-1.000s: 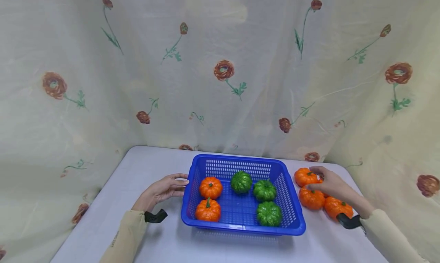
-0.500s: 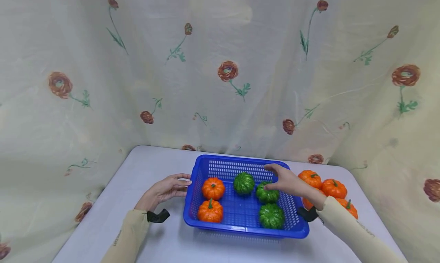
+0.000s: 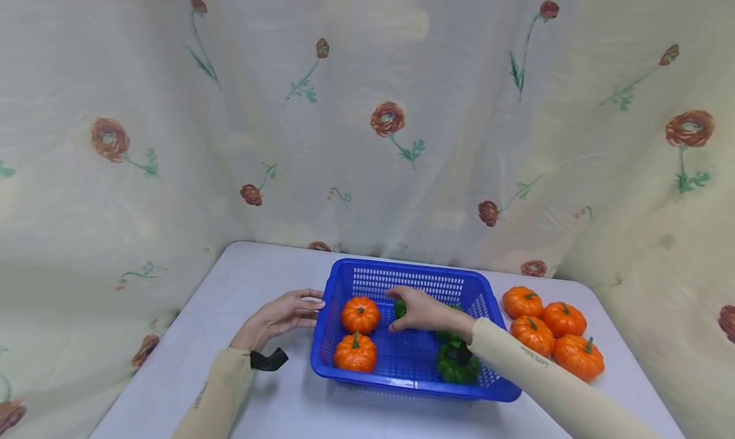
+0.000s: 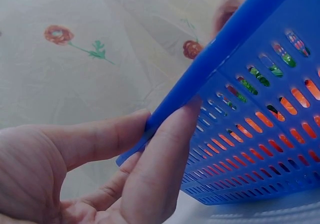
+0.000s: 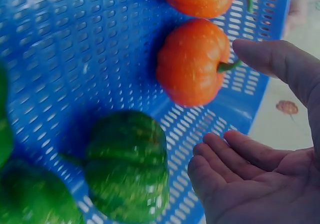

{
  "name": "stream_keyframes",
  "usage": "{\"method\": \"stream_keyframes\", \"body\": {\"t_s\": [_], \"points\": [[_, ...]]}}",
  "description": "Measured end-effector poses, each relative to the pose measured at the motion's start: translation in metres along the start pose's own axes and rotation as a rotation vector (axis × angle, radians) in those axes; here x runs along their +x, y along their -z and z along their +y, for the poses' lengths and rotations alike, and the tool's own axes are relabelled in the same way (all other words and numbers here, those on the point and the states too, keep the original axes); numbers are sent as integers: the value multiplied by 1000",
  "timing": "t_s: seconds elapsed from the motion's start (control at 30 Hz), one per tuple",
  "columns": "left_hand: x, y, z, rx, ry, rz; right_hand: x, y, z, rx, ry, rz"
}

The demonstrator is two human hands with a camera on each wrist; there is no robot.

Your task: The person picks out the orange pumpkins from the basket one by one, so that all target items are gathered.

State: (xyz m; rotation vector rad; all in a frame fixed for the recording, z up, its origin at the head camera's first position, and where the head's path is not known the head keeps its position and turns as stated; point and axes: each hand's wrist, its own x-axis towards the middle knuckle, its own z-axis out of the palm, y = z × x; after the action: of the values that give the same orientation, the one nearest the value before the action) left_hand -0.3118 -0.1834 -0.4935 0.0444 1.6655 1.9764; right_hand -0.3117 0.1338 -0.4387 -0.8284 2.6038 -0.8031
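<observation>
A blue plastic basket (image 3: 413,383) holds two small orange pumpkins, one behind (image 3: 360,315) and one in front (image 3: 355,353), at its left side. My left hand (image 3: 281,316) pinches the basket's left rim (image 4: 200,68) between thumb and fingers. Over the basket, my right hand (image 3: 423,310) is spread with nothing in it. It is nearest to a green pumpkin (image 5: 127,166), which it partly covers in the head view. Two more green pumpkins lie at the basket's right side, the front one (image 3: 458,365) partly behind the right wrist strap.
Several orange pumpkins (image 3: 579,357) lie in a cluster on the white table (image 3: 270,270), right of the basket. A flowered curtain (image 3: 436,139) hangs behind and at both sides of the table.
My right hand has moved left, from the orange pumpkins on the table to above the basket, with nothing in it. The left hand stays at the rim; the head view has shifted slightly.
</observation>
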Motion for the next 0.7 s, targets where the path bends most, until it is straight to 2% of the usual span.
{"method": "stream_keyframes", "body": {"t_s": [0.37,0.57,0.7], "points": [[4,-3,0,-11,19,-6,34,-19,-3,14,-10,-18],[4,-2,1,-31,27,-16,46,-33,0,-22,49,20],[0,0,2,-32,30,-2,54,-42,-3,-5,22,26]]}}
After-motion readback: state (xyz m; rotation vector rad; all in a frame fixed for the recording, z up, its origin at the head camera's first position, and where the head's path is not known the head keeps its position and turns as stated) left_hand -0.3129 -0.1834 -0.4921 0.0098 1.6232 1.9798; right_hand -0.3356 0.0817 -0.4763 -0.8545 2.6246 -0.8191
